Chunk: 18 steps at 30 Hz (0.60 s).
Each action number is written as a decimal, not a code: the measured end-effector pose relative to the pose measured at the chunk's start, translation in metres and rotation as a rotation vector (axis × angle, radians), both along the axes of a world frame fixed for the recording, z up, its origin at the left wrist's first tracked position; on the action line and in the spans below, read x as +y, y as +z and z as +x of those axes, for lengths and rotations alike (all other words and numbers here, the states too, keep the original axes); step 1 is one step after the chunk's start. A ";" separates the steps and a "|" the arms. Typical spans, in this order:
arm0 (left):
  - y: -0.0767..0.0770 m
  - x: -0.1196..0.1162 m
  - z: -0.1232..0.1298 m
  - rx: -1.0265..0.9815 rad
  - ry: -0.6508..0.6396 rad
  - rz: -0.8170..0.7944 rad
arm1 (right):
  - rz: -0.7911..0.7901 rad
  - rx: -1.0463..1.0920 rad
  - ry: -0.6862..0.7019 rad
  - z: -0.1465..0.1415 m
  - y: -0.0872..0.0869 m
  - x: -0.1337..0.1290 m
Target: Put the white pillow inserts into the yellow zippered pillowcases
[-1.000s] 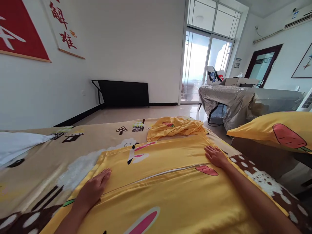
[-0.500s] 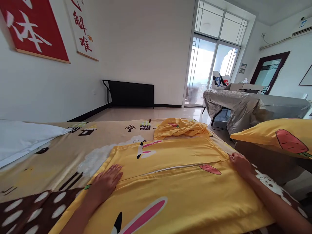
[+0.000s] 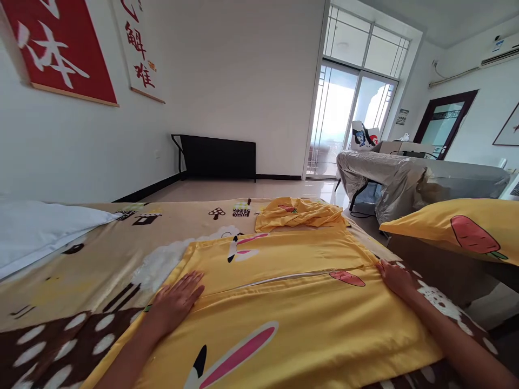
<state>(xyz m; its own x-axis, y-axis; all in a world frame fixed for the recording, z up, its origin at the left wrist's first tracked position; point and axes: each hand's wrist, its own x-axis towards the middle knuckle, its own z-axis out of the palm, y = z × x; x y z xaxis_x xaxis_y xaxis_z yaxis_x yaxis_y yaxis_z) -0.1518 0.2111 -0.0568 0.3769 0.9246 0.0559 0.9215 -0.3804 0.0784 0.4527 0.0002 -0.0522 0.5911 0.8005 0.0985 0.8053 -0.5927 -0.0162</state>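
Your left hand [image 3: 178,300] lies palm down on the yellow cover [image 3: 284,308], near its left edge, with its fingers extended and holding nothing. Your right hand [image 3: 395,275] is at the right edge of the same cover, fingertips touching it where the fabric puckers; you can't tell from this view whether they pinch it. That cover is spread out in front of you on the patterned blanket [image 3: 97,270], between your 2 hands. Across it runs 1 long opening [image 3: 279,279] with a pale edge, reaching toward 1 printed carrot [image 3: 347,278]. Just beyond its far edge sits 1 crumpled yellow cloth [image 3: 300,213]. To your left you have 1 white pillow [image 3: 44,232]; to your right, 1 yellow pillow [image 3: 430,224] printed with a carrot. Farther off on that side stands 1 plastic-covered table [image 3: 389,167].
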 end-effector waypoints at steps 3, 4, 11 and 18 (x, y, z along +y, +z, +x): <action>-0.003 -0.001 -0.003 0.023 0.060 -0.013 | 0.006 0.005 -0.030 0.004 0.002 -0.002; -0.005 -0.001 -0.005 0.026 0.084 -0.012 | 0.012 0.013 -0.048 0.006 0.003 -0.004; -0.001 -0.009 -0.013 -0.034 0.055 -0.045 | 0.012 0.097 -0.056 0.010 0.015 -0.048; -0.004 -0.018 -0.001 -0.061 0.088 0.018 | 0.008 -0.057 -0.023 -0.021 -0.004 -0.103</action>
<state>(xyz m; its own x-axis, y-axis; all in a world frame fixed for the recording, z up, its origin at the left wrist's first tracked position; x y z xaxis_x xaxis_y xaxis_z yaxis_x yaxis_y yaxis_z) -0.1528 0.1927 -0.0604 0.2895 0.9527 0.0930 0.9452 -0.2998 0.1293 0.4312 -0.1025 -0.0557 0.6028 0.7857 0.1391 0.7910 -0.6113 0.0247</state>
